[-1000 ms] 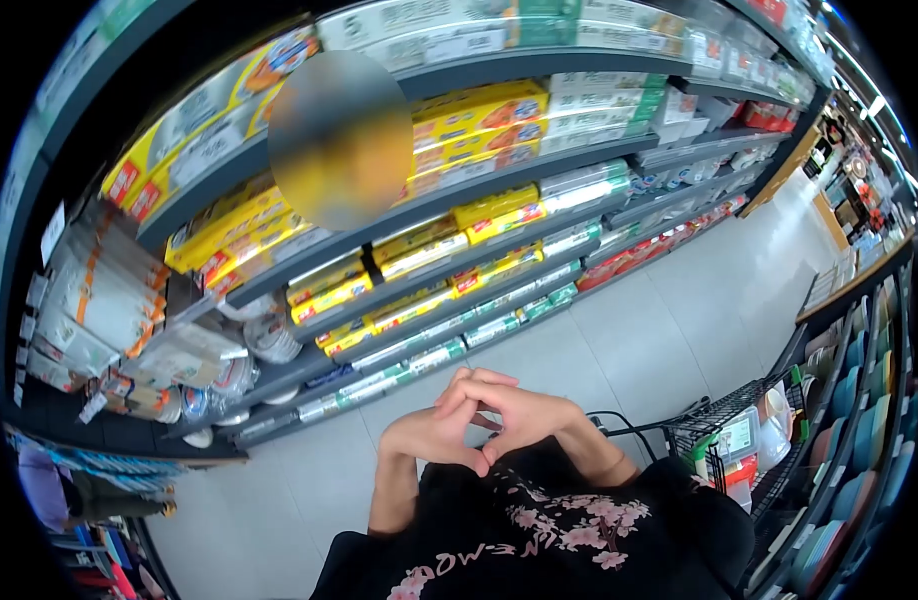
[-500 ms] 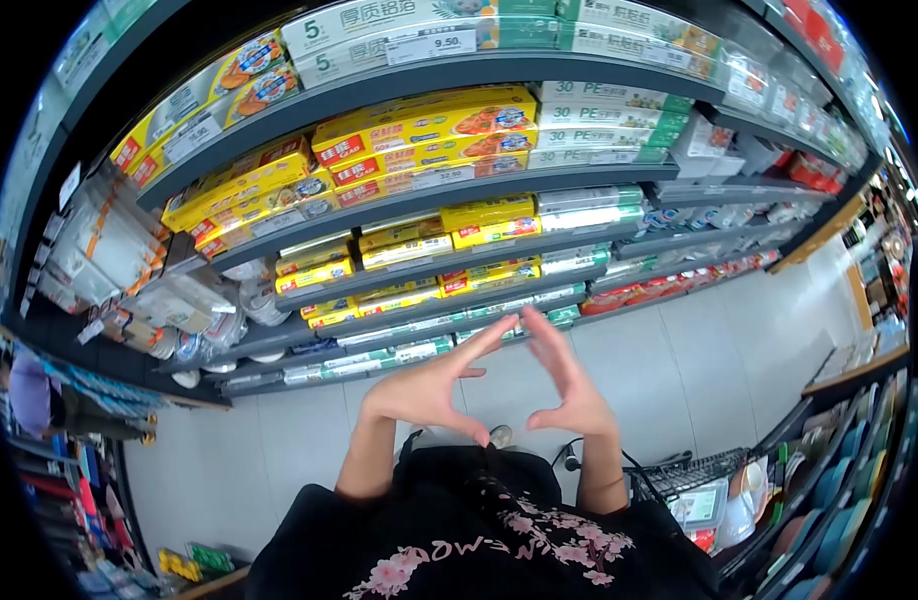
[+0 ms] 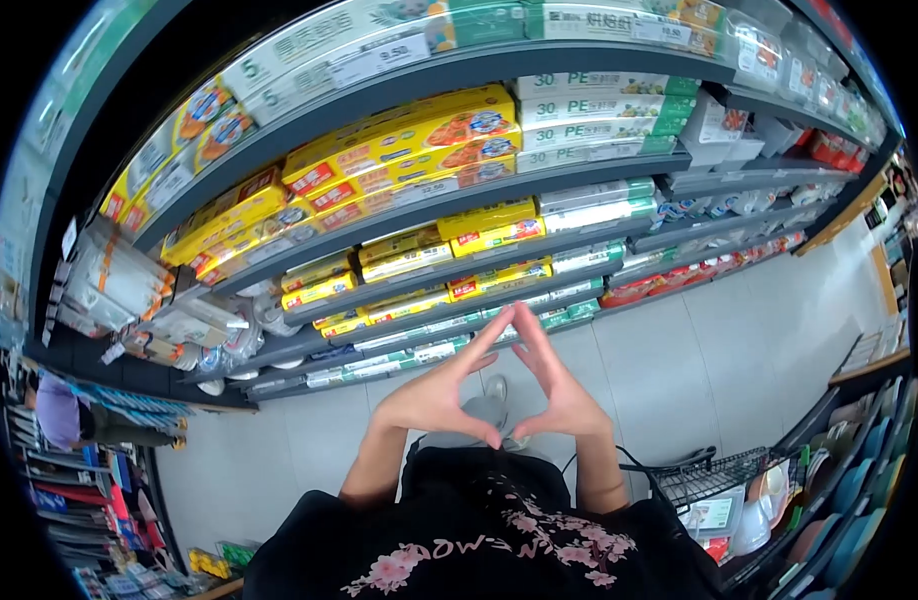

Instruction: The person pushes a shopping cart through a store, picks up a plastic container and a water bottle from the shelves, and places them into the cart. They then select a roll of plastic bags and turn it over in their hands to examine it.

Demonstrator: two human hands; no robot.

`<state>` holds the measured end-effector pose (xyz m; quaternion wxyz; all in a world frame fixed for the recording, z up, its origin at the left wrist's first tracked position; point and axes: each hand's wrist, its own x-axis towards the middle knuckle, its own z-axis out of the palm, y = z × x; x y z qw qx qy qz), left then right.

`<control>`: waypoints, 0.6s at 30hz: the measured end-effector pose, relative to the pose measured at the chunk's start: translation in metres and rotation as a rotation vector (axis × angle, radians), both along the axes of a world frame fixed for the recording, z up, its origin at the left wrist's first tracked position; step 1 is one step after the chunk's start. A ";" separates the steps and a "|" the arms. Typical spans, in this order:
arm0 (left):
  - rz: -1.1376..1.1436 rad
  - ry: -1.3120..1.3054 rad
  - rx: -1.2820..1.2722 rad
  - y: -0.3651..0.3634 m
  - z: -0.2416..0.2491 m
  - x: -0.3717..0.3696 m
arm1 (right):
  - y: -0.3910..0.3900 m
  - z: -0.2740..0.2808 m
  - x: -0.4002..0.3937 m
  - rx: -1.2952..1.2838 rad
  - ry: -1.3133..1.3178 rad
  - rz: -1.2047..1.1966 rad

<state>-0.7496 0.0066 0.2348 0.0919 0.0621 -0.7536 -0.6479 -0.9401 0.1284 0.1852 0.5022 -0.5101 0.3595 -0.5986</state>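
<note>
Both hands are raised in front of my black shirt [image 3: 479, 520] with its pink flower print, over the tiled floor. My left hand [image 3: 441, 395] has its fingers stretched out and holds nothing. Opposite it, my right hand [image 3: 559, 390] is also empty, fingers extended. The fingertips meet or nearly meet at the top, and the thumbs come close together below, framing a gap. Beyond the fingertips are shelves with yellow boxes [image 3: 409, 150], white and green boxes [image 3: 589, 108] and yellow rolls [image 3: 494, 235].
A wire basket [image 3: 714, 478] with goods stands at the lower right, beside a rack of dishes [image 3: 849, 480]. Plastic-wrapped goods [image 3: 114, 280] hang at the left. Farther left a person in a purple top [image 3: 61, 410] stands near another shelf. Grey floor [image 3: 659, 370] runs between the shelves.
My hands have come closer, so the fingertips and thumbs are now nearly together. The view has shifted slightly, and more of my feet shows between the hands.
</note>
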 end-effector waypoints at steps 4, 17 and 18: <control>-0.059 0.049 0.092 -0.021 -0.002 -0.044 | -0.013 0.003 -0.018 -0.036 0.081 -0.103; 0.162 0.194 -0.237 -0.120 0.024 -0.135 | -0.088 0.037 -0.120 -0.027 0.057 -0.451; 0.250 0.231 -0.337 -0.127 0.028 -0.139 | -0.095 0.042 -0.129 -0.026 0.106 -0.491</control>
